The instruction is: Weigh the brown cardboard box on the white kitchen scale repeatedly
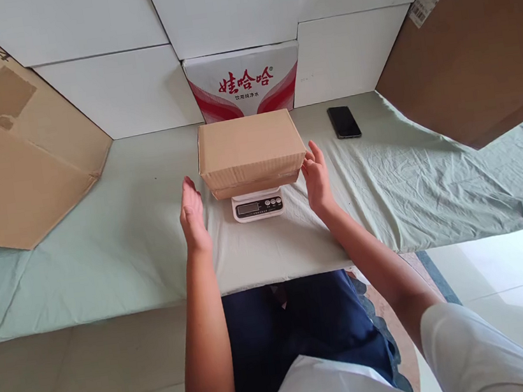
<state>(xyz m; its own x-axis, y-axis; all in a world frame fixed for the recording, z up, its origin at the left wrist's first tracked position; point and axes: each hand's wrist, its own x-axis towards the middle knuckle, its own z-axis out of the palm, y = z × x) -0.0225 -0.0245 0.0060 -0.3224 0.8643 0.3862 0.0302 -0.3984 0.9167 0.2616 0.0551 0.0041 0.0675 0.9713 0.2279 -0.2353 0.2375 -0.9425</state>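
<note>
A closed brown cardboard box [251, 143] rests on top of a small white digital scale [260, 214], covering its platform. Only the scale's front, with a dark display panel and several round buttons, shows below the box. My left hand [193, 216] is held upright beside the box's left side, fingers stretched and a small gap between them and the cardboard. At the box's right front corner is my right hand [317, 177], its fingers extended; whether the fingertips touch the cardboard I cannot tell.
A black phone [344, 122] lies on the green cloth [151, 236] to the right. Behind the box stands a white and red carton [246, 82] against white boxes. Large cardboard sheets [20, 157] flank the left; another brown carton [474, 52] stands right. The table's front edge is near my lap.
</note>
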